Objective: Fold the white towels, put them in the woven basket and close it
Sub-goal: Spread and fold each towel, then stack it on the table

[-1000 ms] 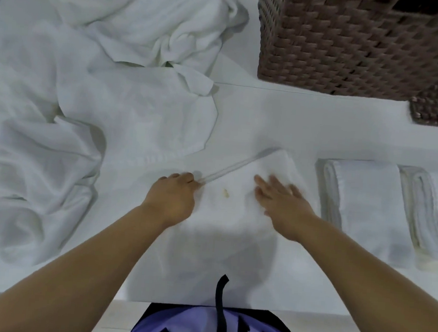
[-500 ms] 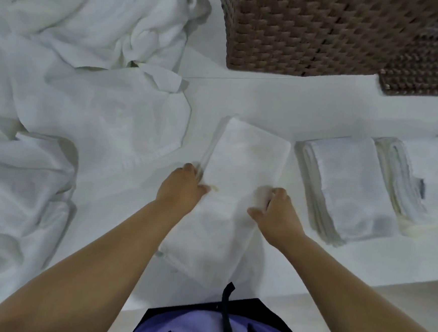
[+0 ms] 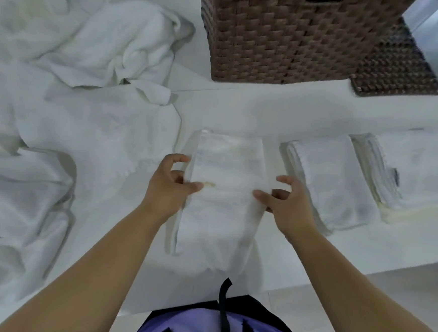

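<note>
A folded white towel (image 3: 223,200) lies lengthwise on the white table (image 3: 269,109) right in front of me. My left hand (image 3: 170,185) is at its left edge and my right hand (image 3: 285,202) at its right edge. Both have their fingers spread and loosely bent, with each thumb lying over the towel's side. Two more folded white towels (image 3: 329,182) (image 3: 411,168) lie side by side to the right. The brown woven basket (image 3: 288,40) stands at the back of the table, its top out of view. Its woven lid (image 3: 396,67) is beside it on the right.
A heap of unfolded white towels (image 3: 90,58) covers the left half of the table, reaching down to the front left (image 3: 13,202). The table's front edge (image 3: 335,277) runs just below the folded towels, with pale floor beyond it.
The towel went from a wider fold to a narrow long strip. Both hands gripped its side edges half a second ago; now their fingers have spread apart. The view shifted to the left.
</note>
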### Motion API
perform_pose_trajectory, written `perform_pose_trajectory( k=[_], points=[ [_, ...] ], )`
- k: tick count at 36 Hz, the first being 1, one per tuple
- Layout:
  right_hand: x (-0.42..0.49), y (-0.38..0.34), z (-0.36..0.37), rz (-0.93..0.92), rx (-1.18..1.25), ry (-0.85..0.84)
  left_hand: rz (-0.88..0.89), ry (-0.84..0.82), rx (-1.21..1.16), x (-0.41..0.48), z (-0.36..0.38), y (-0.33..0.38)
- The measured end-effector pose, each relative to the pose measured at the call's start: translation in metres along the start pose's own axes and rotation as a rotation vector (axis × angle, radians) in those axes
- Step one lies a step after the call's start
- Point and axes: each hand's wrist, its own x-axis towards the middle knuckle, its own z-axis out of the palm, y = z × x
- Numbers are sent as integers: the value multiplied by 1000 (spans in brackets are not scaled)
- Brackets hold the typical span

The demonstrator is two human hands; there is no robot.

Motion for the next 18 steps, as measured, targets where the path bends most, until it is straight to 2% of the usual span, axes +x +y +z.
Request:
perform_pose_trajectory(
  k=[5, 8, 13, 16, 18],
  points=[
    [-15, -27, -14, -294, -82, -40, 174, -7, 117, -14, -5, 28],
    [-21, -40, -19, -364, -245, -69, 280, 14, 327, -22, -5, 42],
    [-25, -61, -24, -532, -492, 63, 476, 63, 567, -24, -9, 61],
    [-24, -67, -28, -627, -510, 102, 536, 102, 621, -20, -15, 64],
    [-24, -71, -32, -638, -475, 47, 585, 64, 601, -19, -20, 67]
  ],
)
